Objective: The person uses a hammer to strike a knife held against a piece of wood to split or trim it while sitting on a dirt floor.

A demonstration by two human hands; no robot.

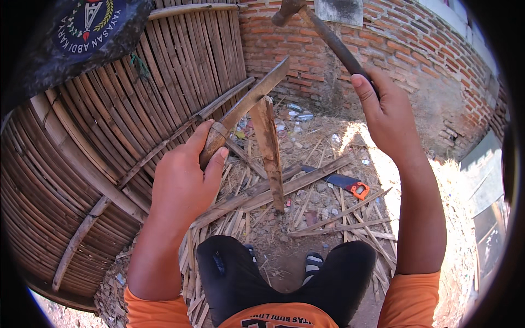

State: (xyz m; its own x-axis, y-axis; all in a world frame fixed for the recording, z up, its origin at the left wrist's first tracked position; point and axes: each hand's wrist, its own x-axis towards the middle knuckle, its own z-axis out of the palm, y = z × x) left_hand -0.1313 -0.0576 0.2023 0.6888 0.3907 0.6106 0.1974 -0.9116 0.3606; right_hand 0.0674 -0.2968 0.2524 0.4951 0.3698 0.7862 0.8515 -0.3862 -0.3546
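Note:
My left hand (188, 172) is closed round the wooden handle of a machete (252, 98), whose blade slants up and away to the right. The blade touches the top end of an upright, rough wooden stake (266, 153), which leans slightly and has its lower end near the ground. Raised at the right, my right hand (385, 112) grips the dark handle of a hammer (333, 44). The hammer head is up at the top of the view, well apart from the machete.
A hand saw (342, 181) with an orange handle lies on wooden planks (246, 203) beyond my knees. Split sticks (350, 224) and litter cover the ground. A bamboo slat wall (98, 136) stands at the left, a brick wall (410, 60) behind, a dark cloth (33, 65) at upper left.

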